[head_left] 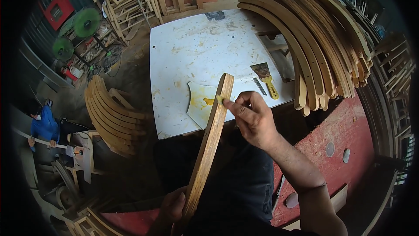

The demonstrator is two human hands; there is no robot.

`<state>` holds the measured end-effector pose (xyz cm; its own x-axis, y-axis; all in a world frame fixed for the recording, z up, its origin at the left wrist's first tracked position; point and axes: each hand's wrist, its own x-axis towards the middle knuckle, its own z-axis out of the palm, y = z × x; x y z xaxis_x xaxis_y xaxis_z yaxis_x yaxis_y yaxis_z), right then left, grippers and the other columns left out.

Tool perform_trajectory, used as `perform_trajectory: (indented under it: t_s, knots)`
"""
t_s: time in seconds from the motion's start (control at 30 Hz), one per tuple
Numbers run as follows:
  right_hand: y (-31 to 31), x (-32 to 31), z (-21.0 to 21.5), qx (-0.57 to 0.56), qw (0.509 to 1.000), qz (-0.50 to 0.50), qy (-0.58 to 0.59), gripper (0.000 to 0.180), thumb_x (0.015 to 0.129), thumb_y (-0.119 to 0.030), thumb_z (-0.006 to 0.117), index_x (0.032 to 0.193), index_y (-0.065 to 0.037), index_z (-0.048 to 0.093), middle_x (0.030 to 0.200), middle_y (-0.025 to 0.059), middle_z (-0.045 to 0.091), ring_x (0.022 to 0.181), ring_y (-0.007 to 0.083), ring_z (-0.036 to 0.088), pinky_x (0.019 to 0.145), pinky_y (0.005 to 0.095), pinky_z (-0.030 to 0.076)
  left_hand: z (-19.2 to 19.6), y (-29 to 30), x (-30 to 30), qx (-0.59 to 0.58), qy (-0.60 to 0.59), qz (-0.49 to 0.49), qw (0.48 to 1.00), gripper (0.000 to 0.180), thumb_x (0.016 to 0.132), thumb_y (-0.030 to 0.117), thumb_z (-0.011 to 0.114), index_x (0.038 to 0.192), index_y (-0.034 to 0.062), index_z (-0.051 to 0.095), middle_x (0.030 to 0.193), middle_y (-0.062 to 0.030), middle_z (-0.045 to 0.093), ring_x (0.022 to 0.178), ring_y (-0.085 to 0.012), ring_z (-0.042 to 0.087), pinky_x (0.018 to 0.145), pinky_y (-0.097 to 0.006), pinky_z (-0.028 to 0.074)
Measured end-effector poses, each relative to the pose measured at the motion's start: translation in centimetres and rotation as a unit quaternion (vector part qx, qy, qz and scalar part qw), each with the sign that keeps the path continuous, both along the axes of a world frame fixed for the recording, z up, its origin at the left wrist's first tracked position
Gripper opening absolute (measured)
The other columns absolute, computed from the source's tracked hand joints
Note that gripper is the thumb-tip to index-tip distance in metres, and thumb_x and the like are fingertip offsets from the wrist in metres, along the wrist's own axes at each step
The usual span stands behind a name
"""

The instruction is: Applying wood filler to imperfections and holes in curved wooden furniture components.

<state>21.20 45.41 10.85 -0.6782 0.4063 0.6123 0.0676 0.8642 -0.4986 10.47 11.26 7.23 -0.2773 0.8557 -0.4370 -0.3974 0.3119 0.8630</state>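
My left hand is closed round the lower end of a long wooden bar. The bar slants up and away over my lap, its rounded far end above the white table. Near that end my right hand pinches a small yellowish piece between thumb and forefinger, touching the bar's face; its kind is too small to make out. On the table behind the bar lies a pale sheet with yellow-orange paste on it. To the right are a yellow-handled scraper and a thin dark blade strip.
Curved wooden slats are piled at the table's right; another stack stands on the left. Beside me, a red dusty surface carries stones. Green fans stand far left, and a person in blue works below them.
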Motion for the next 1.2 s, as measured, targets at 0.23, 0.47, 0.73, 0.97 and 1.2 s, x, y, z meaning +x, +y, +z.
perform_trajectory:
  t_s: [0.23,0.47,0.73,0.97,1.2]
  knots:
    - [-3.2,2.9,-0.9,-0.101,0.979,0.178,0.012,0.035,0.083,0.005,0.070,0.116,-0.008,0.073,0.096,0.0079,0.060,0.088,0.0212,0.062,0.071,0.0304,0.052,-0.1,0.1,-0.6,-0.019,0.009,0.005,1.000,0.054,0.107,0.041,0.038,0.142,0.0016,0.049,0.082,-0.0119,0.066,0.064,-0.0162,0.062,0.057,-0.030,0.051]
    - [7.3,5.3,-0.2,-0.643,0.672,0.074,0.361,0.036,0.102,-0.032,0.058,0.121,-0.002,0.060,0.110,0.0130,0.067,0.098,0.0247,0.067,0.086,0.0379,0.057,9.1,4.1,-3.2,0.076,0.243,-0.182,0.950,0.042,0.104,0.026,0.051,0.139,0.0033,0.054,0.112,-0.0149,0.071,0.099,-0.0229,0.070,0.088,-0.035,0.053]
    - [5.5,17.3,10.3,-0.483,0.647,0.379,0.453,0.033,0.104,-0.042,0.051,0.101,-0.010,0.056,0.110,0.0019,0.058,0.069,0.0113,0.049,0.069,0.0312,0.048,14.6,13.2,-9.0,0.258,0.559,-0.329,0.716,0.050,0.099,0.045,0.059,0.134,0.0093,0.061,0.094,-0.0167,0.070,0.081,-0.0296,0.072,0.072,-0.041,0.058]
    - [-4.8,16.3,15.1,-0.388,0.682,0.327,0.527,0.039,0.108,-0.043,0.036,0.080,-0.017,0.041,0.064,-0.0052,0.040,0.053,0.0090,0.037,0.066,0.0301,0.036,12.8,24.1,-13.0,0.394,0.546,-0.310,0.672,0.039,0.093,0.028,0.072,0.124,0.0041,0.066,0.088,-0.0115,0.069,0.082,-0.0268,0.069,0.078,-0.038,0.054]
    - [-5.9,6.1,11.6,-0.248,0.796,0.304,0.461,0.044,0.108,-0.050,0.031,0.096,-0.011,0.050,0.074,0.0063,0.063,0.051,0.0170,0.057,0.063,0.0365,0.051,-0.6,24.8,-8.3,0.292,0.524,0.150,0.786,0.051,0.094,0.036,0.070,0.132,0.0028,0.057,0.124,-0.0174,0.063,0.113,-0.0278,0.062,0.093,-0.037,0.052]
